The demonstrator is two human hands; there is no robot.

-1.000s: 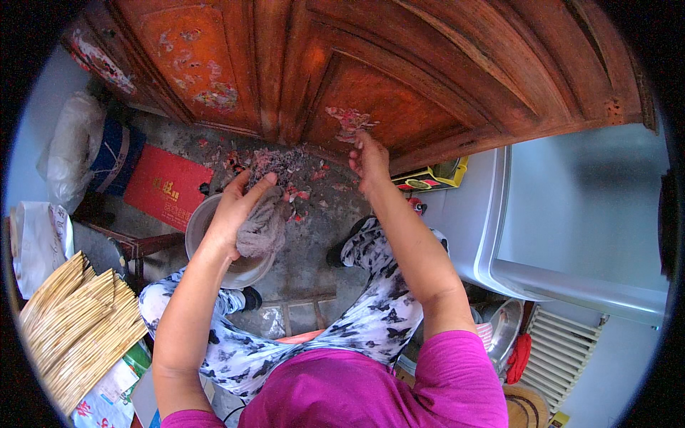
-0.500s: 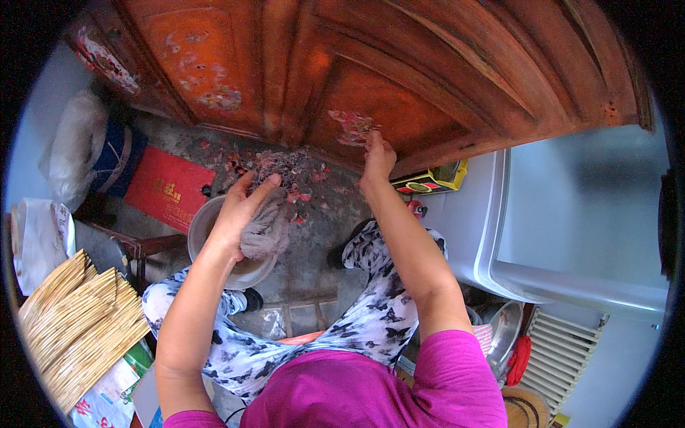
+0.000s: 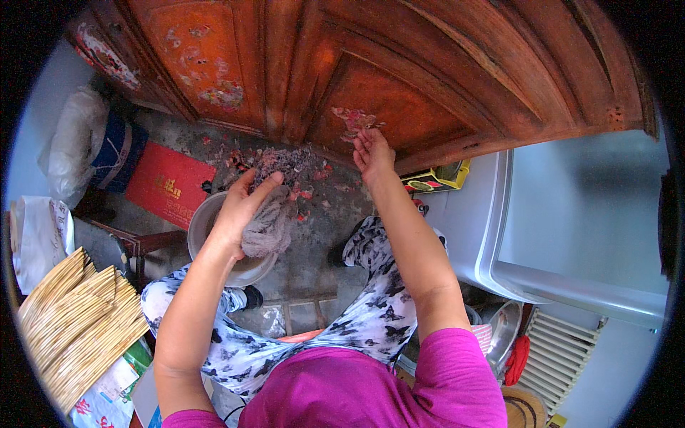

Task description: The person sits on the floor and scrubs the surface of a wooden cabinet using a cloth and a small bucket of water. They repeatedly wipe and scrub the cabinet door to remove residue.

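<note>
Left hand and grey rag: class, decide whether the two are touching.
Touching. The head view shows the left hand closed over the grey rag, its fingers lying on the cloth with no gap, above the bowl.

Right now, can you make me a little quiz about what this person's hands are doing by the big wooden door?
1. True or false: the left hand holds a grey rag over the metal bowl.
2. What does the right hand reach up to? A) the white appliance B) the patch of pinkish paper scraps on the red-brown wooden door C) the bundle of pale sticks
3. Fill in: on the concrete floor below the door lies a pile of torn paper ____.

Key: 1 true; 2 B; 3 scraps.
</note>
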